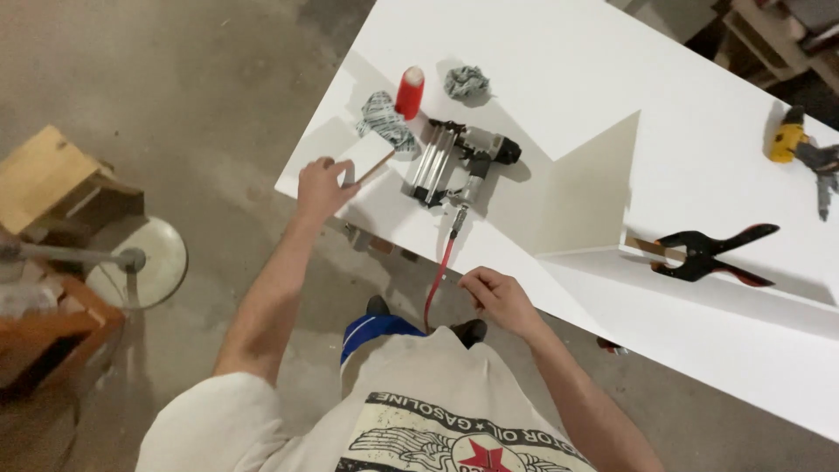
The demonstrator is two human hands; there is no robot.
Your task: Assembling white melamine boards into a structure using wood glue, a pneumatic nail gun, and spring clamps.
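I'm looking down into a workshop, likely for carpentry or furniture building. The floor (pixel 218 79) is bare, stained concrete. A big white table (pixel 568 52) of panel board fills the upper right of the frame, with an upright white panel (pixel 590 188) standing on it. Tools lie about: a pneumatic nailer (pixel 463 157) at centre with a red air hose (pixel 437 280) hanging off the edge, a black spring clamp (pixel 708 253) at right gripping a wood strip, and a yellow drill (pixel 791 135) at far right. Wooden blocks (pixel 48 175) and a round metal stand base (pixel 144 258) sit at left, and stacked timber (pixel 769 35) shows at upper right.
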